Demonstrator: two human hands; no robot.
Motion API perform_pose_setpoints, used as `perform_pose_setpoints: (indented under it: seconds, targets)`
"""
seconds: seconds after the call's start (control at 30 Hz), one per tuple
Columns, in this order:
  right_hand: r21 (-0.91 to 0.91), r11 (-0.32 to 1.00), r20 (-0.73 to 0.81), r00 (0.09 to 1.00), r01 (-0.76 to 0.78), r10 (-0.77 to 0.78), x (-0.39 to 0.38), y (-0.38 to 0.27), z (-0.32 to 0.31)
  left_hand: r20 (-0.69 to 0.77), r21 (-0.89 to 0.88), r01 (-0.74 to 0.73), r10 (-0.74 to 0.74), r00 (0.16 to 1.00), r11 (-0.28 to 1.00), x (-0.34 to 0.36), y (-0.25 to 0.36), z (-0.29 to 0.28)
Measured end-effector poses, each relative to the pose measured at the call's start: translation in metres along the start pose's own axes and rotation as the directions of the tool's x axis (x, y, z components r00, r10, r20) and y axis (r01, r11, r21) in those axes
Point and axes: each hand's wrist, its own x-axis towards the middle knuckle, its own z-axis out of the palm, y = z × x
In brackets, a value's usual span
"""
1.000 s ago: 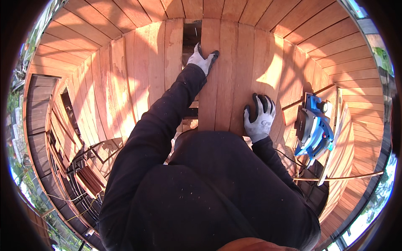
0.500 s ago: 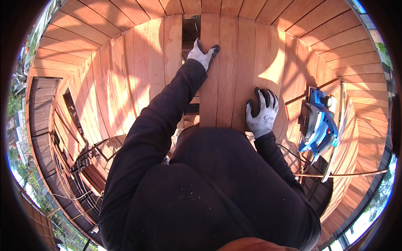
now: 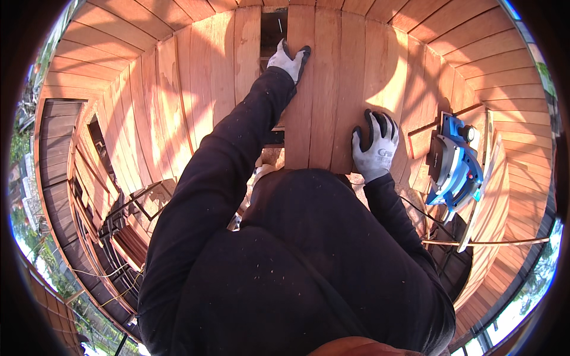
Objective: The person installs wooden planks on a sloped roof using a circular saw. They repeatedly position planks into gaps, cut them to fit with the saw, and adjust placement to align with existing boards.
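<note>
My left hand [image 3: 287,62], in a white-and-dark glove, rests on the left edge of a reddish plank [image 3: 298,127] beside a dark gap [image 3: 272,26]. Its visible fingers are apart; some are hidden. A thin pale strip shows inside that gap, whose middle my sleeve covers. My right hand [image 3: 374,151], gloved alike, lies on the boards [image 3: 353,65] with fingers spread and slightly bent. To its right a blue electric planer [image 3: 457,172] lies on its side, with a cord running from near it.
Curved tiers of slatted wood [image 3: 504,83] surround me. At lower left are loose slats [image 3: 127,246], cables [image 3: 107,273] and an exposed dark frame. A long thin batten [image 3: 504,240] crosses at right beside a pale strip [image 3: 475,225]. Greenery shows beyond the rim.
The whole view has shifted so that boards, planer and both hands appear higher and slightly right. My hands stay on the boards in much the same pose.
</note>
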Motion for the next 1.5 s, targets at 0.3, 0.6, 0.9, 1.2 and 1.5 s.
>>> perform_pose_setpoints:
  seconds: [0.3,0.6,0.9,1.2,1.5]
  targets:
    - [-0.012,1.0,0.004,1.0,-0.006,0.006,-0.001,0.002,0.003,0.022,0.018,-0.028,0.028,0.999,0.999,0.001,-0.002,-0.001]
    - [-0.036,0.999,0.026,0.999,-0.034,0.035,-0.002,0.0,0.001,0.017,-0.027,-0.044,0.044,0.999,0.999,0.007,-0.01,0.005]
    - [-0.046,0.999,0.001,1.0,-0.011,0.011,-0.002,-0.003,-0.002,0.005,-0.009,-0.048,0.048,0.999,0.999,0.011,-0.012,0.009]
    - [-0.006,1.0,-0.057,0.998,-0.005,0.005,-0.004,-0.001,0.0,-0.09,0.121,-0.027,0.038,0.995,0.992,-0.003,0.004,-0.007]
    - [-0.019,1.0,-0.061,0.998,-0.014,0.013,-0.008,0.004,0.009,0.423,-0.412,-0.411,0.571,0.704,0.813,-0.187,0.147,-0.1]
